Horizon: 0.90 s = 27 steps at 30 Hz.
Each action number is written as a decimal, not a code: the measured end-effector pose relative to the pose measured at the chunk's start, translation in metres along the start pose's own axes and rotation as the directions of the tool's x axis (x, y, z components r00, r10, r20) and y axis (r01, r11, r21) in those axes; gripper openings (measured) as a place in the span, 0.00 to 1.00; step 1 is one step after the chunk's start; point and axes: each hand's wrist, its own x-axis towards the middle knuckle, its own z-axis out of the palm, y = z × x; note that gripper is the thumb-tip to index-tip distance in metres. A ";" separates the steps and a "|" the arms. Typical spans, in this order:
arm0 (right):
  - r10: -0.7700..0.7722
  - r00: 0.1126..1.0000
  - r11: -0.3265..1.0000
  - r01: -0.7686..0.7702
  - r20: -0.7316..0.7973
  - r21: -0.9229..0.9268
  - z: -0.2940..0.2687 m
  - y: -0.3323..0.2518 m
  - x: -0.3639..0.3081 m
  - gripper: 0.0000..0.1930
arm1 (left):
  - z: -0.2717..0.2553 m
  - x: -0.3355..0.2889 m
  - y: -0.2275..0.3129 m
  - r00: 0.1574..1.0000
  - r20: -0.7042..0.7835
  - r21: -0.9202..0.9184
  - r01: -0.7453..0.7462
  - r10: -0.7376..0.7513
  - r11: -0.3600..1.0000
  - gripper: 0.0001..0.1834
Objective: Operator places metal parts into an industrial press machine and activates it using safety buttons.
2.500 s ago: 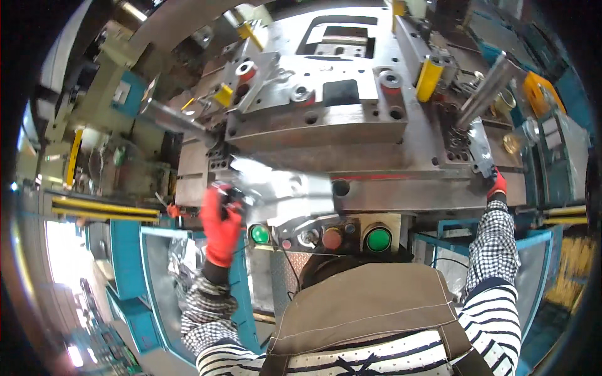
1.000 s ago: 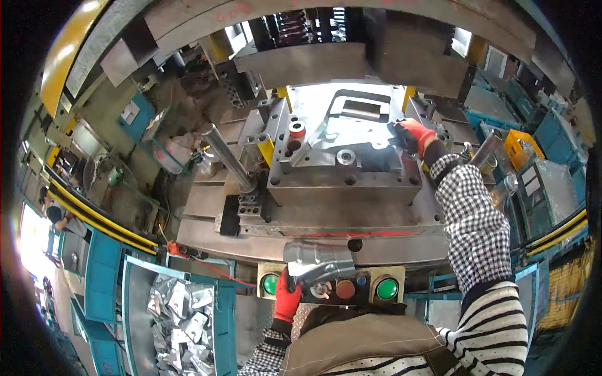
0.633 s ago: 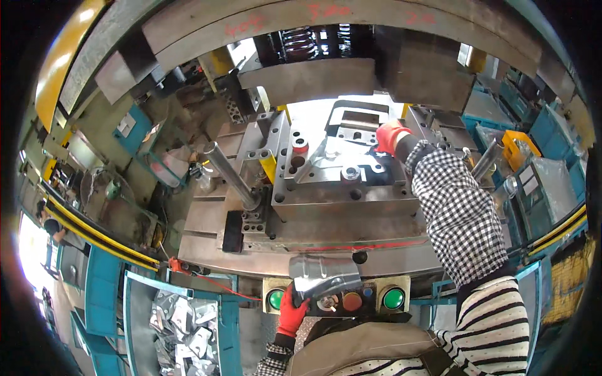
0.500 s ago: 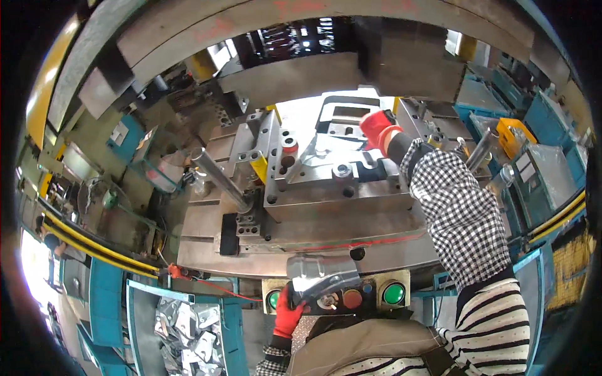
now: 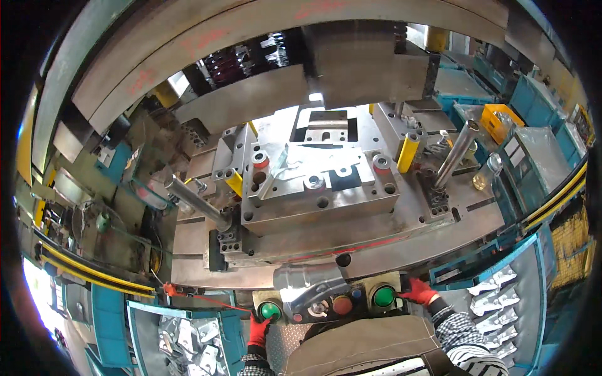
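My left hand [image 5: 258, 330], in a red glove, is at the lower edge of the left green push button [image 5: 269, 311], its fingers apart and nothing held. My right hand [image 5: 419, 292], also red-gloved, reaches toward the right green push button [image 5: 384, 297] from its right side, fingers stretched out. Whether either hand presses its button I cannot tell. Between them a bent grey sheet-metal part [image 5: 308, 283] lies across the control panel [image 5: 367, 308]. Ahead, a shiny sheet-metal piece [image 5: 320, 161] rests on the lower die [image 5: 320, 210], away from both hands.
The heavy upper press block [image 5: 357, 69] hangs over the die. Guide posts [image 5: 199, 202] [image 5: 458, 153] stand at both sides. A blue-framed bin [image 5: 128, 310] of metal parts is at lower left, and another bin [image 5: 540, 263] with stacked parts at lower right. A yellow crate [image 5: 500, 119] sits far right.
My right hand has come back from the die to beside the right green button. My left hand has left the grey part and moved left to the other button. The view has shifted.
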 end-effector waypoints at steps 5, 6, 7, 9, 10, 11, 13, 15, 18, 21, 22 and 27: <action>0.026 0.972 0.998 -0.012 -0.235 0.059 0.069 0.016 0.007 0.51 | 0.014 -0.005 0.006 0.999 -0.027 0.038 -0.046 0.047 0.998 0.46; 0.038 0.964 0.998 -0.025 -0.262 0.053 0.070 0.012 0.005 0.51 | 0.018 -0.006 0.006 0.993 -0.046 0.019 -0.105 0.105 0.994 0.44; 0.043 0.961 0.998 -0.028 -0.272 0.059 0.069 0.009 0.005 0.50 | 0.020 -0.006 0.007 0.984 -0.064 0.005 -0.165 0.165 0.986 0.41; 0.041 0.963 0.997 -0.023 -0.265 0.072 0.065 0.004 0.005 0.50 | 0.018 -0.009 0.006 0.978 -0.061 0.017 -0.197 0.198 0.980 0.41; 0.042 0.966 0.997 -0.024 -0.256 0.073 0.063 0.003 0.005 0.49 | 0.013 -0.012 0.003 0.985 -0.061 0.037 -0.161 0.163 0.986 0.41; 0.046 0.967 0.997 -0.027 -0.251 0.075 0.062 0.004 0.006 0.49 | 0.011 -0.013 0.003 0.990 -0.055 0.057 -0.130 0.133 0.990 0.42; 0.062 0.963 0.997 -0.047 -0.260 0.065 0.063 0.010 0.005 0.49 | 0.020 -0.008 0.007 0.963 -0.071 0.104 -0.252 0.260 0.962 0.43; 0.047 0.965 0.998 -0.032 -0.258 0.060 0.064 0.009 0.006 0.49 | 0.021 -0.011 0.013 0.930 -0.110 0.205 -0.324 0.351 0.923 0.47; 0.032 0.969 0.997 -0.012 -0.246 0.080 0.066 0.010 0.010 0.49 | 0.012 -0.018 0.007 0.997 -0.060 -0.020 -0.040 0.038 0.999 0.55; 0.009 0.966 0.997 0.010 -0.258 0.070 0.072 0.020 0.013 0.50 | 0.014 -0.019 0.020 1.000 -0.017 -0.084 -0.005 0.003 0.996 0.56; -0.049 0.961 0.993 0.075 -0.273 0.087 0.074 0.023 0.015 0.51 | 0.014 -0.020 0.025 1.000 -0.023 -0.065 -0.007 0.005 0.998 0.54; -0.010 0.971 0.999 0.020 -0.238 0.037 0.082 0.040 0.022 0.55 | 0.027 -0.028 0.033 0.997 -0.063 -0.157 -0.051 0.041 0.986 0.40</action>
